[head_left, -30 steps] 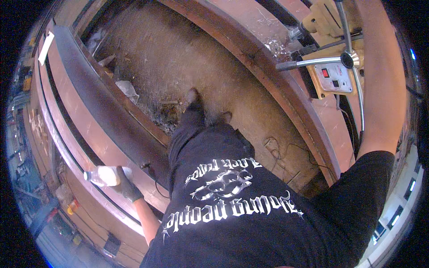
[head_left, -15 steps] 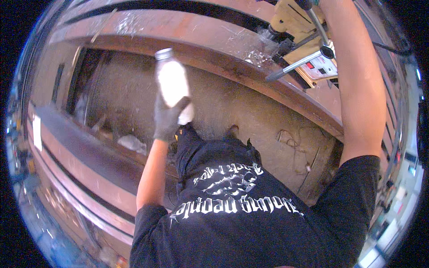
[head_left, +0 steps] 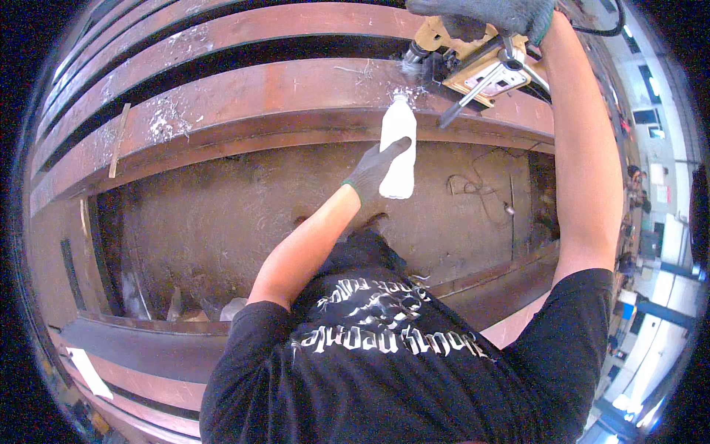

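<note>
My left hand (head_left: 379,166), in a dark grey glove, is wrapped round a white plastic bottle (head_left: 399,152). The bottle stands nearly upright in the picture, its narrow neck pointing at the beam beside the drill. At the top right, my gloved right hand (head_left: 484,16) has its fingers curled over the upper part of a yellowish portable drill (head_left: 473,70); the picture's edge cuts off part of this hand. Metal feed-handle bars (head_left: 481,92) stick out from the drill. The drill's chuck (head_left: 416,53) points left over a reddish-brown steel beam (head_left: 296,89), with white wet residue near it.
More parallel steel beams (head_left: 244,22) lie beyond, with dark gaps between them. White splashes (head_left: 177,115) and a thin strip (head_left: 120,140) lie on the near beam. A thin cable (head_left: 473,185) curls on the floor (head_left: 222,214). Another beam (head_left: 140,351) runs behind me.
My left hand has carried the bottle to the right, close to the drill and beam. The view has turned, bringing more of the drill and my right glove into sight.
</note>
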Motion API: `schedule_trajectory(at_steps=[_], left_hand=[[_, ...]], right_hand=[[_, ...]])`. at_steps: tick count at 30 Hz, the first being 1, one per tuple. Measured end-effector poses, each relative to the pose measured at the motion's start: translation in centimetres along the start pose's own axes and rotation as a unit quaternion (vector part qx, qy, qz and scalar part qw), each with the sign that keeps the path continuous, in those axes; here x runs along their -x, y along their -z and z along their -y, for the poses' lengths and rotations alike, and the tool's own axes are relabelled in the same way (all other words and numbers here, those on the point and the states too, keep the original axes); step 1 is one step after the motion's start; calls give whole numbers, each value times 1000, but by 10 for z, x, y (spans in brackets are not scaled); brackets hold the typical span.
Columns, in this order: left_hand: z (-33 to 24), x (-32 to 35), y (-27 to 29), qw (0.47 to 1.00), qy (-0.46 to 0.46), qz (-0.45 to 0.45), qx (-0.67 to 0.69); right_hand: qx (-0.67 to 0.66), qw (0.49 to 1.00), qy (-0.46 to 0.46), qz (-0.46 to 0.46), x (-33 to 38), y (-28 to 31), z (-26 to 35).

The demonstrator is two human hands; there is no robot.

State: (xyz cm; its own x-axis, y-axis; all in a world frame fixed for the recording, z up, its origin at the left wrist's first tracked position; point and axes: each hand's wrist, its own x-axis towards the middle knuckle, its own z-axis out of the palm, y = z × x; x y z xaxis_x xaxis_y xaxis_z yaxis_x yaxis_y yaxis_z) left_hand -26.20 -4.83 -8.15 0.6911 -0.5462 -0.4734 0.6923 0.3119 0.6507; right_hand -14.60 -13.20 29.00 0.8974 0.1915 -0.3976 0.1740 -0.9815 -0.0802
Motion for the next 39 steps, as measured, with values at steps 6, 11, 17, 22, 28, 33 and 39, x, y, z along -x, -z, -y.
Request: schedule_trajectory(at_steps=[6,11,17,22,28,33,39], left_hand=[[12,-22,4,996,55,48,41],[0,-12,6,998,43,23,37],[2,-15,16,998,58,14,3],[11,-20,18,999,42,31,-12],[12,-23,18,997,55,50,8],[5,-22,19,998,59,23,7],[5,-19,16,998,50,28,16]], right_hand=[[-51,994,-91,-31,12,-3,16],[-31,997,-66,-17,-4,-3,13],[-77,991,-106,-31,-2,-5,24],[-67,990,-118,-37,1,-7,24],[-11,994,-105,-35,0,-6,23],[-24,996,-84,-32,-9,-8,21],[-41,993,-112,-16,-3,-7,29]])
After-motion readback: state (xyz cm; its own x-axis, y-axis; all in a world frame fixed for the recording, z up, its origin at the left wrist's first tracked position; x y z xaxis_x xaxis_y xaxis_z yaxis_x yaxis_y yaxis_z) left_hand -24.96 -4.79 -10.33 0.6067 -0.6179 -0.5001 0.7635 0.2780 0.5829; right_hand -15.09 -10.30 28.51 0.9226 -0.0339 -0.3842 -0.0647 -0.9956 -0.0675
